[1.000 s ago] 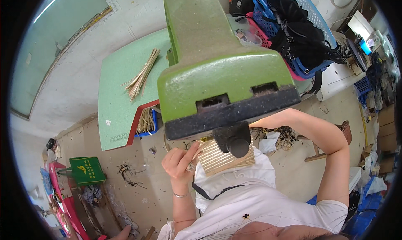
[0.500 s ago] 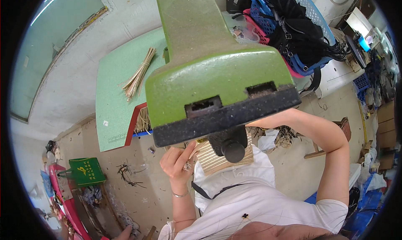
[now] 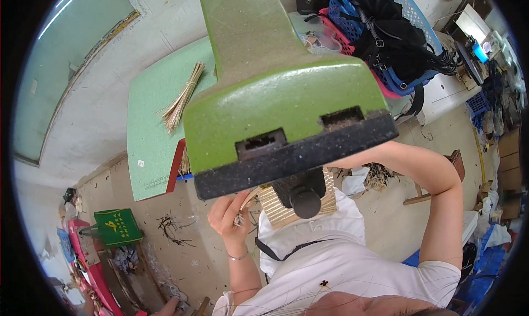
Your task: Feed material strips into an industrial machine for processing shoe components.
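A green sewing machine (image 3: 275,101) with a black lower edge fills the middle and hides much of the work beneath it. Below its black knob lies a gold ribbed piece (image 3: 274,215), partly covered, over my lap. At that piece's left edge my left hand (image 3: 226,215) is closed, fingers pinched on a thin tan strip (image 3: 249,199) that leads toward the machine. Whitish strip ends show by the palm. From the right my bare forearm (image 3: 380,154) reaches in behind the machine head, which hides my right hand.
On the light green tabletop (image 3: 149,112) lies a tied bundle of tan strips (image 3: 184,98); more strips show by the red table edge (image 3: 176,164). A blue basket (image 3: 421,26) with black straps stands at the back right. A green bag (image 3: 117,227) is at the lower left.
The view has shifted slightly, moving the machine head a little left. My left hand has moved slightly up toward the machine, still pinching the strip.
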A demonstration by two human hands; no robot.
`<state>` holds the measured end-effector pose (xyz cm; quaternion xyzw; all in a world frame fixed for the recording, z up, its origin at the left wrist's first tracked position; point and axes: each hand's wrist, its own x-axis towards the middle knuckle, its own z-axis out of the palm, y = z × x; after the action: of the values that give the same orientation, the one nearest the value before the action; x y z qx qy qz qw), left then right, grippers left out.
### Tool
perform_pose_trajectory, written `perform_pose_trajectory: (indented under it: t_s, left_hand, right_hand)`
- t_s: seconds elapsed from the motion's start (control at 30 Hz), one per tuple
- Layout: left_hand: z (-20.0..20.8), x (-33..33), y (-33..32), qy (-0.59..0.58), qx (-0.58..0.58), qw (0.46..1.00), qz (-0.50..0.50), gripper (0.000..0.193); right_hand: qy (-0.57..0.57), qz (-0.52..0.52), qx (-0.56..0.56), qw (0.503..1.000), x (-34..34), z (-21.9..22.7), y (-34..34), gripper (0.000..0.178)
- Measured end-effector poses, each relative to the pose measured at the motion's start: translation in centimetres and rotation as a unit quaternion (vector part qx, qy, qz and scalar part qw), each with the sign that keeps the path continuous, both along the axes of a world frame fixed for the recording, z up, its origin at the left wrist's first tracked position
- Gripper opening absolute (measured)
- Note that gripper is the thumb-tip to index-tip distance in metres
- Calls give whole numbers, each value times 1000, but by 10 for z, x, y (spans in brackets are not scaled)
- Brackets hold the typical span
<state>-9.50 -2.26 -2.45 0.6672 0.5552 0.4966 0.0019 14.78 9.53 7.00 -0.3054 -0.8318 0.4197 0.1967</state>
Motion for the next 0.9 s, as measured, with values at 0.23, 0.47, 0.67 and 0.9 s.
perform_pose_trajectory:
  t_s: [0.23, 0.47, 0.67, 0.9]
  left_hand:
    - [4, 4, 3, -12, -11, 1000, -1, 6]
    - [-4, -2, 4, -27, 27, 999, -25, 12]
    - [-3, -5, 2, -18, 7, 999, -35, 17]
    - [0, 3, 3, -119, -21, 992, -32, 11]
  right_hand:
    - [-12, 3, -69, 998, 5, 11, 2, 19]
    - [-7, 1, -54, 999, 4, 9, 1, 17]
    - [13, 26, -157, 987, 5, 3, 11, 24]
    - [0, 48, -202, 978, 8, 1, 15, 28]
